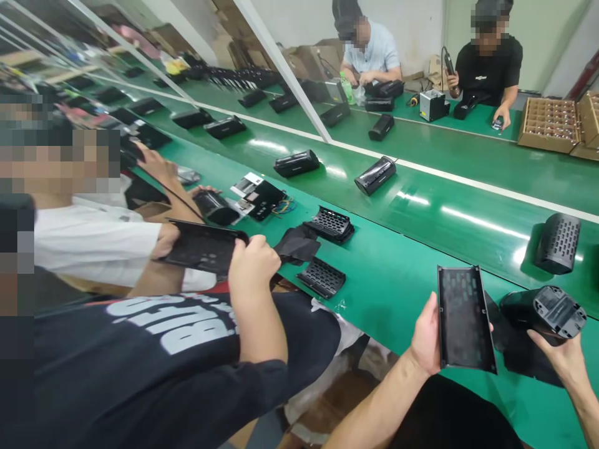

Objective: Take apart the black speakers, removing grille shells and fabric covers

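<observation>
My left hand [425, 340] is closed on the edge of a black speaker grille panel [463, 321], held upright with its hollow inner side facing me. Slots in the panel look covered from behind. To the right, my right hand [561, 358] grips a black speaker housing [547, 312] from below. The housing lies tilted, its flat end with screw holes turned toward me. My right fingers are partly hidden by it. Beneath and beside the housing, dark cloth-like sheets [528, 365] rest on the green bench [388, 293].
A co-worker in a black shirt [187, 374] sits close on my left, holding a black panel [201, 246]. Grille panels [322, 277] lie on the bench. Beyond it, speakers [375, 174] stand along a green conveyor [444, 206]. Two people work opposite, near a cardboard tray [547, 143].
</observation>
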`<move>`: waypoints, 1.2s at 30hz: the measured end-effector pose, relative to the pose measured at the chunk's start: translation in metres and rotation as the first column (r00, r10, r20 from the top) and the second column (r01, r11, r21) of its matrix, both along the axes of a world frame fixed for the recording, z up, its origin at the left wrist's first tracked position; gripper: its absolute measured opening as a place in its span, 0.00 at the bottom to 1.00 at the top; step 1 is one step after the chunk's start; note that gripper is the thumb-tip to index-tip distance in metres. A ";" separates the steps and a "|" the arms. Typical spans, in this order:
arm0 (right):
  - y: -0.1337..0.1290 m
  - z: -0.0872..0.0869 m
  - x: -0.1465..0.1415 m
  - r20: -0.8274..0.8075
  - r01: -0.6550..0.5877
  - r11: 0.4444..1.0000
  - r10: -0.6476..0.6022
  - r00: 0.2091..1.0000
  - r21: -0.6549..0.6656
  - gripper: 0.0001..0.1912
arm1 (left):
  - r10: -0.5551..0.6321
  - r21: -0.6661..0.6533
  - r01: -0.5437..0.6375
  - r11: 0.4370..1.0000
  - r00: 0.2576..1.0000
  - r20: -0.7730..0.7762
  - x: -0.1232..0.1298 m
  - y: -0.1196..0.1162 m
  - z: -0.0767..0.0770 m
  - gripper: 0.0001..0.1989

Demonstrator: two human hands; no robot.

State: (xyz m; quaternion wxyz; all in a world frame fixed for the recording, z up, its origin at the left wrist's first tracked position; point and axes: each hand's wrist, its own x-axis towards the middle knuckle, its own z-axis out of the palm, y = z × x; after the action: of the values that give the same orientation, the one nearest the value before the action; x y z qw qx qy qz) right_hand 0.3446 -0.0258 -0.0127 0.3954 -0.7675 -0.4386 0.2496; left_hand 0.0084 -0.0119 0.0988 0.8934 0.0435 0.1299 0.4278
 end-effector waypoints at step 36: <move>0.000 0.123 -0.176 -0.480 -0.361 0.930 0.287 0.829 -0.067 0.28 | 0.048 -0.029 -0.048 0.998 0.998 -0.033 0.008 0.001 -0.011 0.33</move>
State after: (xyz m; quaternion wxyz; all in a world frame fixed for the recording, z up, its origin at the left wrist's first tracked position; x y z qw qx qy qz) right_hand 0.1685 -0.0260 0.1106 0.3792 -0.6284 -0.4351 0.5215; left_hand 0.0163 -0.0112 0.0876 0.8812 0.0342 0.1518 0.4464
